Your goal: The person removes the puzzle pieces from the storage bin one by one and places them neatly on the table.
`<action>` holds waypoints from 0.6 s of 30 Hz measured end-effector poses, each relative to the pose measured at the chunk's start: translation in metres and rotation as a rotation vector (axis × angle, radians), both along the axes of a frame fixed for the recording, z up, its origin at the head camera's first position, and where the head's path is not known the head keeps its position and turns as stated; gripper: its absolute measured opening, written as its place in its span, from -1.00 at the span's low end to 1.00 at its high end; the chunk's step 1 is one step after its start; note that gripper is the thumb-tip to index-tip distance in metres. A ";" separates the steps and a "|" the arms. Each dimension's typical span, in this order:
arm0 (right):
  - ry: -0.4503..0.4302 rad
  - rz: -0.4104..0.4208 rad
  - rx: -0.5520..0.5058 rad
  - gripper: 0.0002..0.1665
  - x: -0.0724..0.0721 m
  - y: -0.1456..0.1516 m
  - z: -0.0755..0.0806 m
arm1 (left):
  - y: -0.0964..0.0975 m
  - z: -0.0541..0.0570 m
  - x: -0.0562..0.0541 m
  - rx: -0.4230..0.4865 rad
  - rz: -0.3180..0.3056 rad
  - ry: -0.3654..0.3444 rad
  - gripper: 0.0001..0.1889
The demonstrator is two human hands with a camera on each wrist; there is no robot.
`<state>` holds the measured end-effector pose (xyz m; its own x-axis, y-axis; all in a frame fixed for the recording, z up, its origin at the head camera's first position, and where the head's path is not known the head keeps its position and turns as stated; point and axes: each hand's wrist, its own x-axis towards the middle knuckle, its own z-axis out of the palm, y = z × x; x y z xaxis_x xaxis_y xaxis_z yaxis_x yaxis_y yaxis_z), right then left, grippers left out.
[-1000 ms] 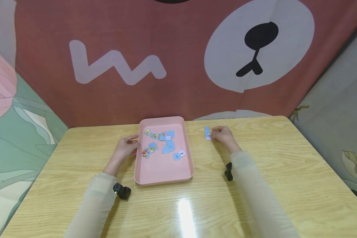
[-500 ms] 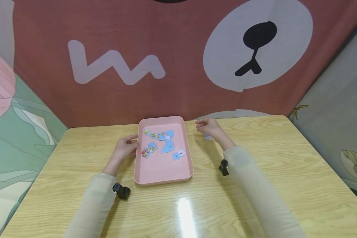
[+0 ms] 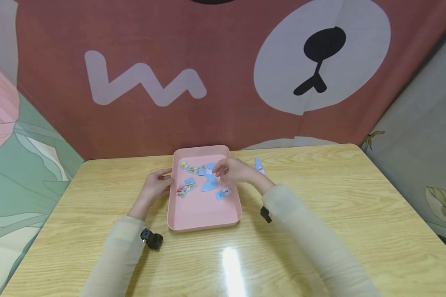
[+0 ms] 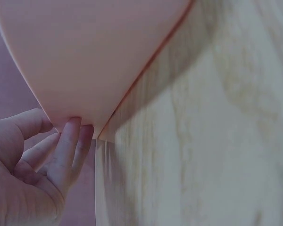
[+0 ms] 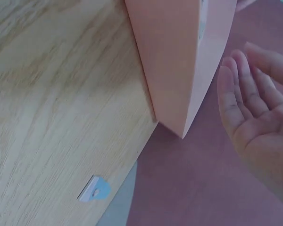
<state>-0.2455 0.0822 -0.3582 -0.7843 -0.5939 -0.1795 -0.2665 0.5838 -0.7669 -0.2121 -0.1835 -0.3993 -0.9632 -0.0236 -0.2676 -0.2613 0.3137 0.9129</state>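
Note:
My left hand (image 3: pixel 157 183) is at the left wall of the pink tray (image 3: pixel 204 216). In the left wrist view its straight fingers (image 4: pixel 66 146) rest against the outer wall, close to the rim. Over the tray's right side hovers my right hand (image 3: pixel 233 169), fingertips above flat blue pieces (image 3: pixel 209 183). The right wrist view shows that hand's fingers loosely bent, with nothing visible between them. Elsewhere in the tray lie multicoloured flat pieces (image 3: pixel 186 189) and a small blue-and-white pair (image 3: pixel 220 195). A blue-and-white flat piece (image 3: pixel 259 166) lies on the table right of the tray.
The wooden table (image 3: pixel 282 255) extends around the tray on every side. Right behind its far edge hangs a reddish curtain (image 3: pixel 226 128) with a printed bear face. A black camera sits on each wrist.
My right hand has moved left from the blue-and-white piece on the table to over the tray. That piece stays where it was. The left hand keeps its place at the tray.

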 end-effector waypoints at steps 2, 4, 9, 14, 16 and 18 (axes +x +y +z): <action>-0.009 0.036 0.021 -0.62 0.002 -0.004 -0.001 | 0.000 0.000 0.000 0.006 -0.002 -0.002 -0.45; -0.009 0.064 0.047 -0.64 0.003 -0.008 -0.003 | 0.000 0.000 0.000 0.013 -0.002 -0.005 -0.44; -0.003 0.088 0.127 -0.67 0.007 -0.014 -0.007 | 0.000 -0.001 0.000 0.021 -0.003 -0.006 -0.44; 0.044 0.126 0.199 -0.65 0.011 -0.016 -0.011 | 0.000 -0.001 0.000 0.002 -0.003 -0.008 -0.44; 0.078 0.147 0.227 -0.61 0.012 -0.017 -0.013 | 0.000 -0.001 -0.001 -0.007 -0.002 -0.010 -0.44; 0.104 0.162 0.252 -0.58 0.013 -0.018 -0.016 | 0.000 -0.001 -0.001 -0.009 0.001 -0.014 -0.45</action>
